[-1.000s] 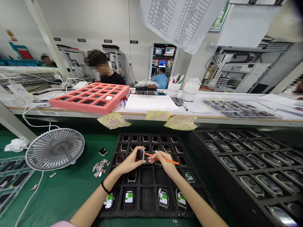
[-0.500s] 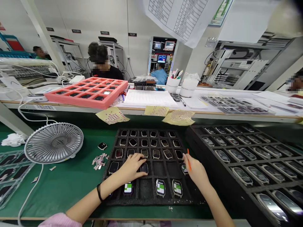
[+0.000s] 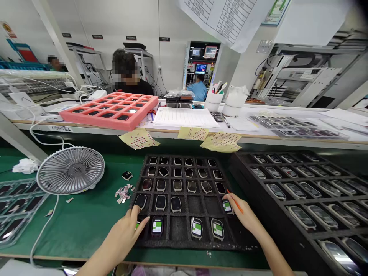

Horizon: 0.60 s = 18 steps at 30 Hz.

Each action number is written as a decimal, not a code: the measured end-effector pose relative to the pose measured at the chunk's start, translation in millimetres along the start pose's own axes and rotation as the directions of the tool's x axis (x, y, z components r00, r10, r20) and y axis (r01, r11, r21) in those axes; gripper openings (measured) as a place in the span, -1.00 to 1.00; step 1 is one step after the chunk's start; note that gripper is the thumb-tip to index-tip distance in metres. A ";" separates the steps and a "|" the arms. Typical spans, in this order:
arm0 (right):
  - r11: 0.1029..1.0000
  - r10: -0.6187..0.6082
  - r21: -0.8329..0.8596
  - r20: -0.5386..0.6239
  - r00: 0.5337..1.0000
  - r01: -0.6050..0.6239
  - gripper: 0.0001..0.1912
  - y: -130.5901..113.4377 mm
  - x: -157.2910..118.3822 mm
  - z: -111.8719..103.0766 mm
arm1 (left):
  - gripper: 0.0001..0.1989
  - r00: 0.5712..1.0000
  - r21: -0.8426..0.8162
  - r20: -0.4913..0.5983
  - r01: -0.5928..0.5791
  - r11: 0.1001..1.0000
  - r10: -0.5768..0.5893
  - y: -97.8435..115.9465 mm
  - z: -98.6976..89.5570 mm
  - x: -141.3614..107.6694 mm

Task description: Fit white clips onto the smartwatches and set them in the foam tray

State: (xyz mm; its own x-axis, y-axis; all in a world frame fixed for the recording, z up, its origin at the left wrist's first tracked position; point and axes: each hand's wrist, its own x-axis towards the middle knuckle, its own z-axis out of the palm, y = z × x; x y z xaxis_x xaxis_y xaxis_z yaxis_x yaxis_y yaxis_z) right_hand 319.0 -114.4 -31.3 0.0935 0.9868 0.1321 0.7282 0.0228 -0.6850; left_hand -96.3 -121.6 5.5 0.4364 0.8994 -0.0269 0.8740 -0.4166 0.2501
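Square smartwatches (image 3: 160, 202) sit in a black foam tray (image 3: 178, 229).

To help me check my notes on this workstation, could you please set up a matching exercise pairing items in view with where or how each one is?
Items:
1. orange stick
2. desk fan
3. pink foam tray
4. loose smartwatch

Places and states:
A. trailing a white cable
B. on the raised bench
C. pinched in the right hand
D. beside a scatter of paper scraps

Pairs: 1-C, 2-A, 3-B, 4-D
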 end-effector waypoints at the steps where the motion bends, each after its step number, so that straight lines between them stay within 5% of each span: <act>1: 0.999 0.003 0.032 0.016 1.000 -0.004 -0.53 -1.2 -0.1 -0.9 | -0.63 0.996 -0.062 0.082 0.035 0.997 -0.030 0.8 -5.1 -0.2; 5: 0.996 0.013 0.093 0.052 0.999 -0.018 -0.52 -3.9 1.5 -3.6 | -0.59 0.933 -0.307 0.336 0.234 0.922 -0.125 -1.4 -24.3 -0.6; 9: 0.980 0.001 0.200 0.092 0.996 -0.019 -0.54 -0.1 2.7 -8.6 | -0.46 0.893 -0.393 0.447 0.248 0.885 -0.052 -15.5 -32.1 0.4; 14: 0.844 0.166 0.502 0.091 0.982 -0.190 -0.54 -12.2 3.9 -12.9 | -0.49 0.902 -0.588 0.431 0.256 0.767 0.030 -34.7 -31.5 12.0; 18: 0.613 0.170 0.735 0.235 0.957 -0.290 -0.55 -49.4 19.3 -9.8 | -0.48 0.929 -0.828 0.338 0.218 0.516 0.149 -28.0 -32.9 38.3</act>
State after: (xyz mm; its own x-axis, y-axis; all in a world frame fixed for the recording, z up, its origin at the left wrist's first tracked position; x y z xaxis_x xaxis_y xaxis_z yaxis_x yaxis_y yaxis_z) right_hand 291.5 -98.1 12.1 0.0538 0.9859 -0.1585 -0.0804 -0.1539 -0.9848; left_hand -111.2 -71.1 29.2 0.6082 0.7288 -0.3144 0.3691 0.0910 0.9249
